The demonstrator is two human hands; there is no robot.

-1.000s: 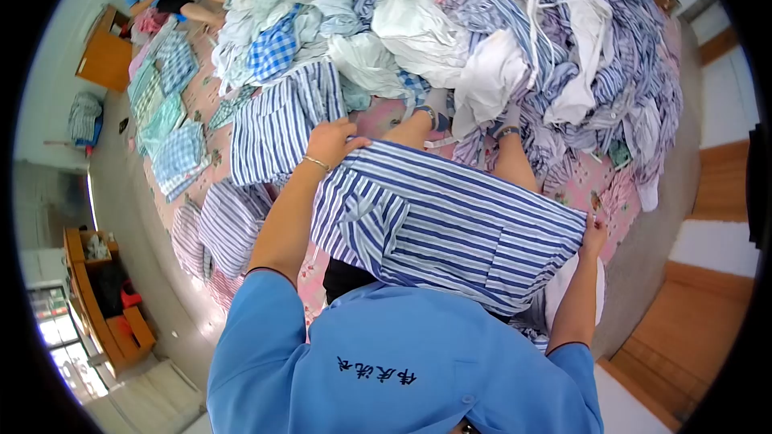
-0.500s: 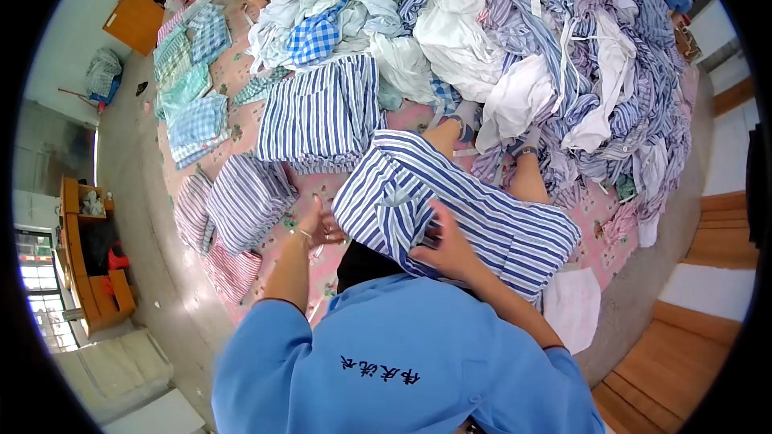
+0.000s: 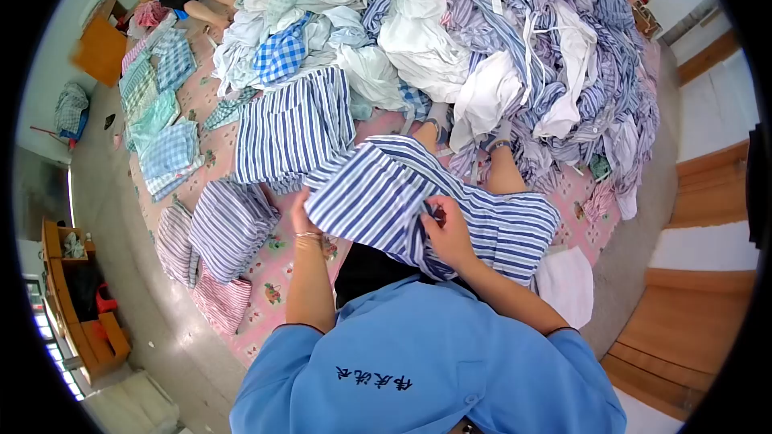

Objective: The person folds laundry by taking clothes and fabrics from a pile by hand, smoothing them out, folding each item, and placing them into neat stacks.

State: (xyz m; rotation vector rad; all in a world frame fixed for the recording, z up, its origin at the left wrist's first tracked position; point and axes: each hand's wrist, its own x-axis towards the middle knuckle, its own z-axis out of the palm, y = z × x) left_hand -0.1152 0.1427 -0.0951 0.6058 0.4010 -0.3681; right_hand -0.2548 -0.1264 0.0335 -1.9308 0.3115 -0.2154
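The blue-and-white striped garment (image 3: 482,213) lies across the lap at frame centre. The left hand (image 3: 302,215) grasps its folded left end; the right hand (image 3: 447,229) pinches its middle. A folded striped stack (image 3: 293,127) sits just beyond, upper left of centre.

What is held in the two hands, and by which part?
A blue-and-white striped garment: the left hand holds its left end; the right hand grasps it near its middle.
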